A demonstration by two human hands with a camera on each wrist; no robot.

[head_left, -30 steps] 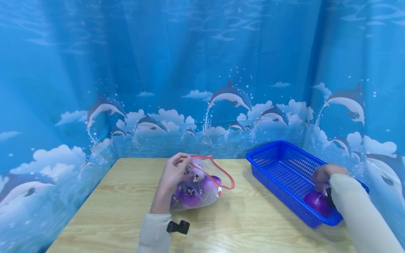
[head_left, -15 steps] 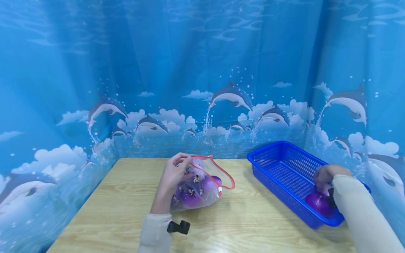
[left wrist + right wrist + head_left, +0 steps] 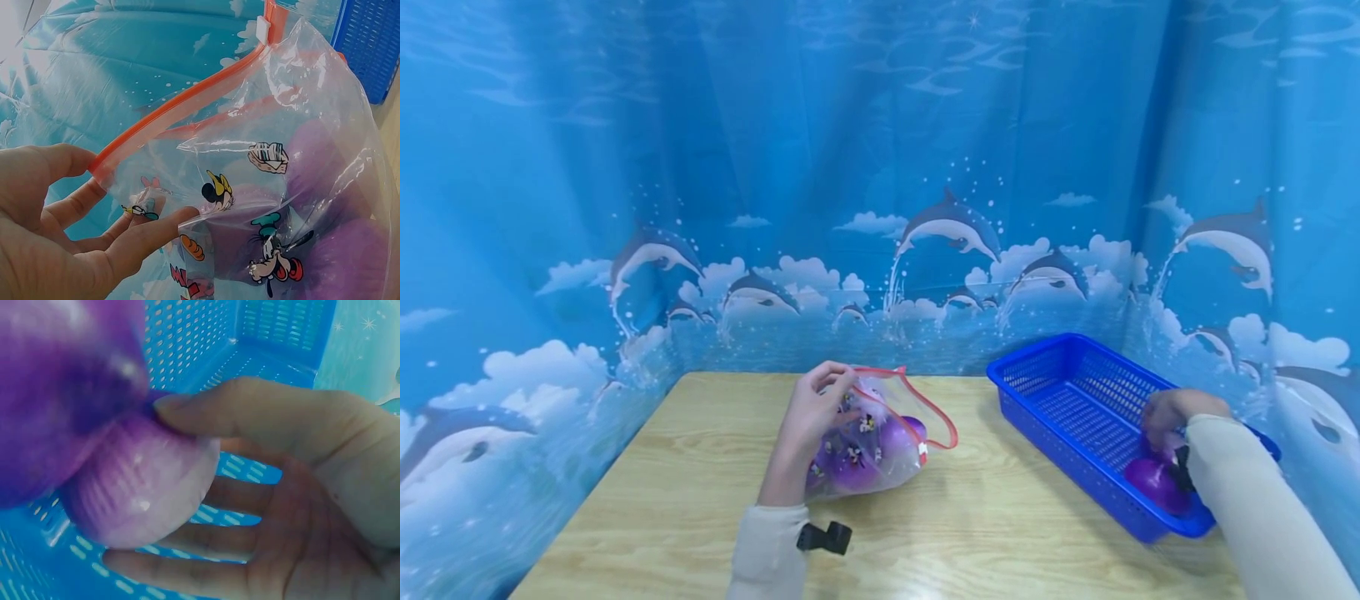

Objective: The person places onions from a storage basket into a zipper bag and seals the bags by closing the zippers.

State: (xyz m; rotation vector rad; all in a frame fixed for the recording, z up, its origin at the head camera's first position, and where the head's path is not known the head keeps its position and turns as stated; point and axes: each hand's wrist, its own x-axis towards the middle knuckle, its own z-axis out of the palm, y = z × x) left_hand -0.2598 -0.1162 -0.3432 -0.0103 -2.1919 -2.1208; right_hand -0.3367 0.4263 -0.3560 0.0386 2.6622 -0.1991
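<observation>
My left hand (image 3: 818, 404) pinches the rim of a clear zipper bag (image 3: 319, 100) between thumb and fingers. The bag has an orange-red zip edge and cartoon prints, and its mouth gapes to the right. Inside lie several round purple things (image 3: 855, 473), seen through the plastic. Over at the basket, my right hand (image 3: 1176, 417) reaches in. In the right wrist view its thumb presses on a round purple-and-white thing (image 3: 140, 487), streaked like a red onion, with the fingers beneath. A larger, glossy purple round thing (image 3: 62, 394) is right beside it, blurred.
The blue perforated basket (image 3: 1037, 429) stands at a slant on the right of the wooden table (image 3: 970, 533). Behind and around the table hangs a blue curtain (image 3: 820, 208) printed with dolphins. Black wrist straps (image 3: 824, 538) show at both sleeves.
Both hands keep almost the same places, the left at the bag's rim and the right in the basket. The whole head view shifts very slightly.
</observation>
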